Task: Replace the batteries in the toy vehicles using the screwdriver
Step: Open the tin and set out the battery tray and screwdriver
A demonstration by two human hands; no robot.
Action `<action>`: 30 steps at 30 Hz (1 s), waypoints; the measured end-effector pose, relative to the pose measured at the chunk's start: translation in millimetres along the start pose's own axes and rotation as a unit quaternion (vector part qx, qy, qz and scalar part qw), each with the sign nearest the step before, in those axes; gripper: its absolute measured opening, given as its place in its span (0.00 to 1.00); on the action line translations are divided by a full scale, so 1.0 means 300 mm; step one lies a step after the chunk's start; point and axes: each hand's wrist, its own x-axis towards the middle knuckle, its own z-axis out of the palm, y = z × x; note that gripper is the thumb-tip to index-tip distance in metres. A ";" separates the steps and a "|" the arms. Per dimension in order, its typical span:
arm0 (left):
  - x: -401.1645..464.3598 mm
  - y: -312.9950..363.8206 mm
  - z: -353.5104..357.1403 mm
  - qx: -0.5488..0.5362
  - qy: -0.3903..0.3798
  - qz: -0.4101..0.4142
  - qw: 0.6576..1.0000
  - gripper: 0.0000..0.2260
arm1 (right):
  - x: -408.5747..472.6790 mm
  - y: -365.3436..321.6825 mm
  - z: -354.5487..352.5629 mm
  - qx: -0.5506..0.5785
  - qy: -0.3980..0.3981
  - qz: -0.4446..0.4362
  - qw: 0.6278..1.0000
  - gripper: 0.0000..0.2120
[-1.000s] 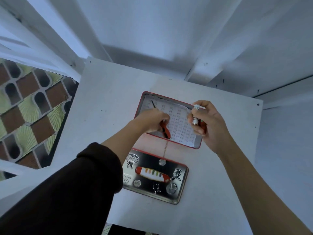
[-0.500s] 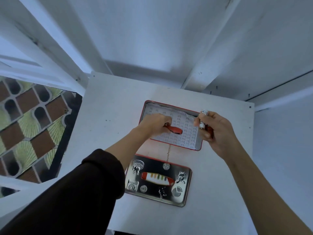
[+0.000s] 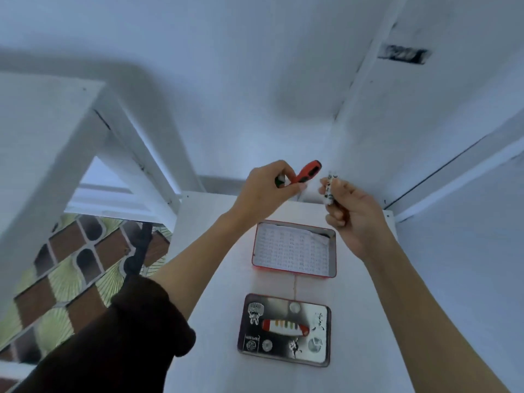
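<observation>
Two hands [image 3: 265, 187] [image 3: 350, 211], one screwdriver [image 3: 307, 172], one open tin [image 3: 295, 253], one tin lid [image 3: 284, 329], one table [image 3: 215, 307]

Glossy metal tin lid [image 3: 284, 330], paper-lined tin [image 3: 293, 252]

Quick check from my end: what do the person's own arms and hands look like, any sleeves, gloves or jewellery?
The left arm wears a dark, thick knit sleeve pushed up into a bunched cuff near the elbow. The right forearm is bare. The left hand and right hand are ungloved; no rings, watch or bracelets show.
</observation>
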 end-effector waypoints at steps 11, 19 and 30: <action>-0.258 0.296 -0.233 -0.051 0.057 0.106 0.991 0.06 | -0.330 -0.217 0.242 -0.035 -0.024 -0.106 0.993 0.12; -0.566 0.441 -0.409 -0.106 0.074 0.160 0.979 0.07 | -0.579 -0.216 0.456 0.035 -0.061 -0.163 0.984 0.08; -0.798 0.391 -0.916 -0.115 0.100 0.198 0.968 0.07 | -0.729 -0.152 0.919 0.013 -0.113 -0.213 0.970 0.19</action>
